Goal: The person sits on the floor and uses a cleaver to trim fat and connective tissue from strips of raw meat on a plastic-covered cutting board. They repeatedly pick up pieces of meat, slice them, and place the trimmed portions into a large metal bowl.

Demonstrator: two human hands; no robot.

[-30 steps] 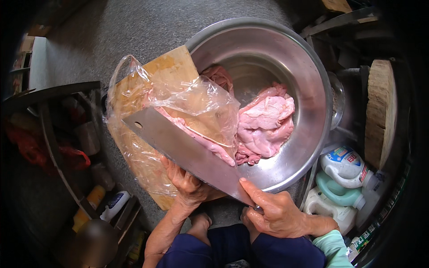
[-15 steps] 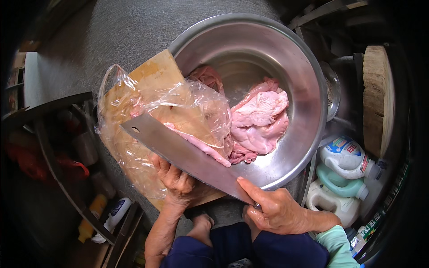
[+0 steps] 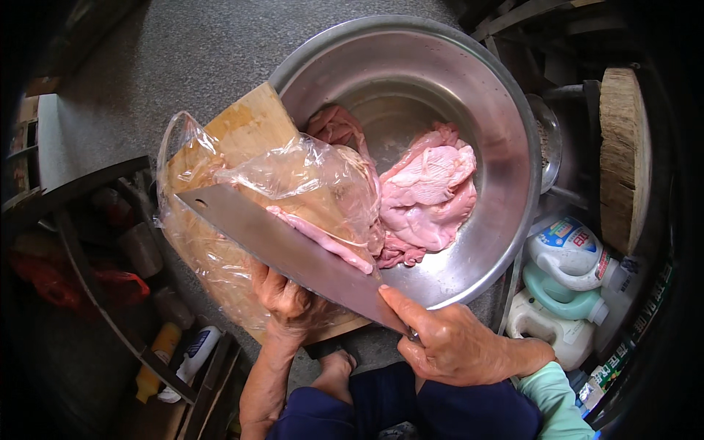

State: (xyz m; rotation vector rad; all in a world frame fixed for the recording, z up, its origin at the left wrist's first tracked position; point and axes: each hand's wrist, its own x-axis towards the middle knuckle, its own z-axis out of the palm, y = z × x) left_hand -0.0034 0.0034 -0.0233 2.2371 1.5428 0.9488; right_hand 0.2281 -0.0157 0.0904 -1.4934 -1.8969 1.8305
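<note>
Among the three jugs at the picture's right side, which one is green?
The middle jug is pale green; the upper jug and lower jug are whitish.

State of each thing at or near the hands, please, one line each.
Cleaver: held, blade slanting across the board
Right hand: closed on the cleaver's handle
Left hand: curled, partly hidden under the blade
Bag: crumpled, over the board
Board: partly covered
Basin: uncovered, meat inside
Meat: raw, pink
</note>
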